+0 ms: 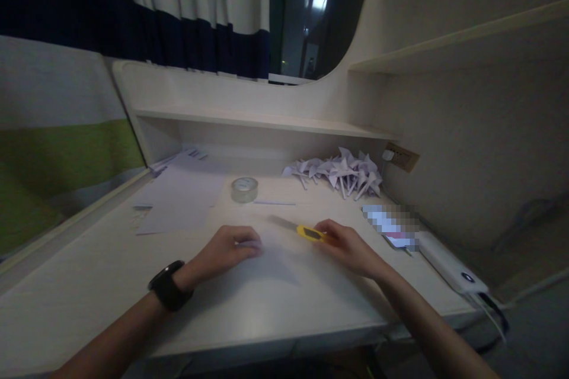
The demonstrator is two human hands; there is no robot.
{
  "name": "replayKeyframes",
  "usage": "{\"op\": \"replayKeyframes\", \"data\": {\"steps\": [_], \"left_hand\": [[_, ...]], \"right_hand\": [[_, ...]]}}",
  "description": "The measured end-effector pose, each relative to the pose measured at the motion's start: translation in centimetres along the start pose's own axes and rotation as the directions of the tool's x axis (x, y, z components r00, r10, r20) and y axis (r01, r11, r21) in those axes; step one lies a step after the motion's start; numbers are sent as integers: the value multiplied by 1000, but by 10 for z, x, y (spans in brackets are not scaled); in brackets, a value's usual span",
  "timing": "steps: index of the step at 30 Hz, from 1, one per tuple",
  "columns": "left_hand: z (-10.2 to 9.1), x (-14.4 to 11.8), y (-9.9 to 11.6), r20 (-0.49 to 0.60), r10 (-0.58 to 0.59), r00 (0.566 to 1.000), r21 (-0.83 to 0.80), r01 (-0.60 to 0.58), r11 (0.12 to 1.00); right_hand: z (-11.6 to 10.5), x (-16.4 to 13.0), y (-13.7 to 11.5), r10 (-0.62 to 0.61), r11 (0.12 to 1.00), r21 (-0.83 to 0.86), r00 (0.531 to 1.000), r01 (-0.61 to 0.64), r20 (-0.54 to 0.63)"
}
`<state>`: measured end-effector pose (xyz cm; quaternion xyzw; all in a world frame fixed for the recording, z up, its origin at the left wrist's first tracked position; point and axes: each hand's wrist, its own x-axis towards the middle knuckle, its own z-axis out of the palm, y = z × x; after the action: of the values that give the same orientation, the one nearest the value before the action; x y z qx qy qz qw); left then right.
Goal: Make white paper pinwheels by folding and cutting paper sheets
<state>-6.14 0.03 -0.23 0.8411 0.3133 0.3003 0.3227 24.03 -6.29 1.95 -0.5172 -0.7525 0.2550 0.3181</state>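
My right hand [344, 246] is closed round a yellow utility knife [311, 233]. The knife's blade, a little blurred, sticks out to the left above the desk. My left hand [233, 250], with a dark watch [171, 286] on its wrist, is curled with thumb and fingers pinching a piece of white paper [278, 263]. This paper's outline is faint against the pale desk. Just beyond the hands lie a roll of clear tape [244, 189] and a thin white paper stick [274, 202].
White paper sheets [178, 189] lie at the back left of the desk [249, 314]. Several folded paper pinwheels [351, 172] are heaped at the back right. A lit phone [386, 225] and a white power strip [451, 263] with cables line the right side, below a shelf.
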Motion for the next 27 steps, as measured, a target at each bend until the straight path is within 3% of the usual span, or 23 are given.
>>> {"op": "replayKeyframes", "data": {"steps": [2, 5, 11, 16, 19, 21, 24, 25, 27], "left_hand": [[0, 0, 1, 6, -5, 1000, 8, 5, 1000], [2, 3, 2, -16, -11, 1000, 32, 12, 999], [9, 18, 1, -54, -46, 997, 51, 49, 998], [17, 31, -12, -95, -151, 984, -14, 151, 988], [21, 33, -20, -96, -180, 979, 48, 185, 982], [25, 30, -24, -164, -177, 970, 117, 197, 973], [30, 23, -22, -262, -25, 965, 295, 105, 950], [32, 20, -19, -219, 67, 973, 369, 19, 929], [35, 17, -11, -14, 223, 975, 466, -191, 864]], "right_hand": [[-12, -6, 9, -36, 976, -211, 999, 43, 38], [-12, -14, 19, -57, 942, -323, 992, 91, 111], [2, -11, 32, -147, 929, -307, 967, 207, 207], [5, -5, 39, -199, 915, -302, 950, 268, 240], [5, -5, 42, -207, 914, -297, 948, 276, 243], [5, -5, 43, -211, 912, -300, 947, 280, 242], [6, -4, 44, -210, 912, -299, 946, 280, 246], [6, -4, 44, -207, 913, -299, 947, 277, 246], [8, -4, 43, -205, 913, -302, 949, 274, 241]]}}
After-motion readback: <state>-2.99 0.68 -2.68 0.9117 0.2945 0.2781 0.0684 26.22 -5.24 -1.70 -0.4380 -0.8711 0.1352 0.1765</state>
